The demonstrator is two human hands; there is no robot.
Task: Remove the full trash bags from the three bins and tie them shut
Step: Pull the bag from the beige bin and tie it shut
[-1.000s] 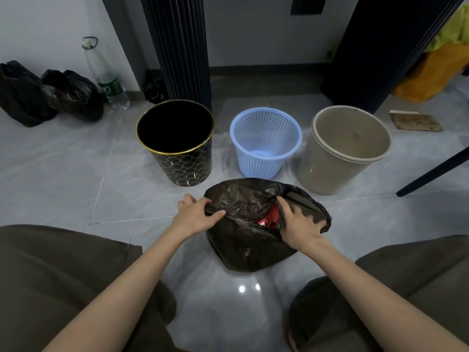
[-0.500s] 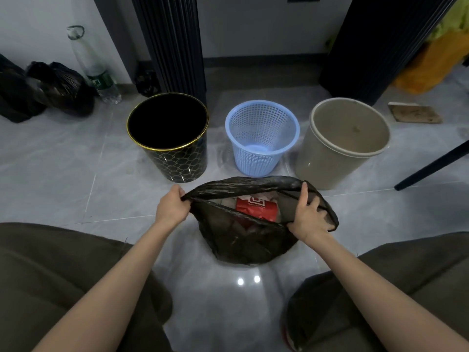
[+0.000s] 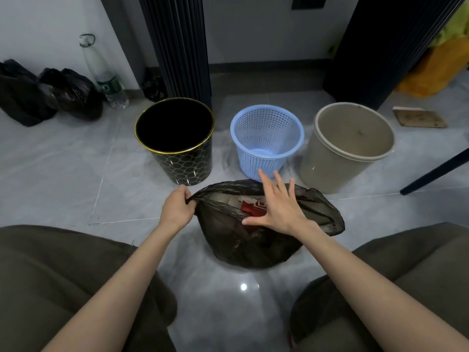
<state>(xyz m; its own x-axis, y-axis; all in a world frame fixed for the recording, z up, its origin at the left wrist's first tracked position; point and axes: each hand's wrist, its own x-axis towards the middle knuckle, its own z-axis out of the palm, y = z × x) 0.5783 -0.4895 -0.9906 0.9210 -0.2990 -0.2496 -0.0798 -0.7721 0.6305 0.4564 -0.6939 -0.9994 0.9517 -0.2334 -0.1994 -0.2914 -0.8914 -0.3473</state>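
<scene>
A full dark trash bag [image 3: 256,242] sits on the floor between my knees, its mouth open and a red packet [image 3: 251,207] showing inside. My left hand [image 3: 176,209] pinches the left edge of the bag's rim. Spread flat with fingers apart, my right hand [image 3: 279,208] hovers over the bag's mouth and holds nothing. Behind the bag stand three bins without bags: a black bin with a gold rim [image 3: 177,148], a blue lattice basket [image 3: 266,141] and a beige bin [image 3: 347,148].
Two tied black bags [image 3: 50,92] and a plastic bottle [image 3: 104,77] lie by the wall at far left. A dark ribbed column [image 3: 177,47] rises behind the black bin. A chair leg [image 3: 436,171] slants at right; a flat board [image 3: 418,117] and orange bag [image 3: 436,72] lie beyond.
My right hand let go of the bag's right rim and opened over the mouth. The left hand kept its hold on the left rim.
</scene>
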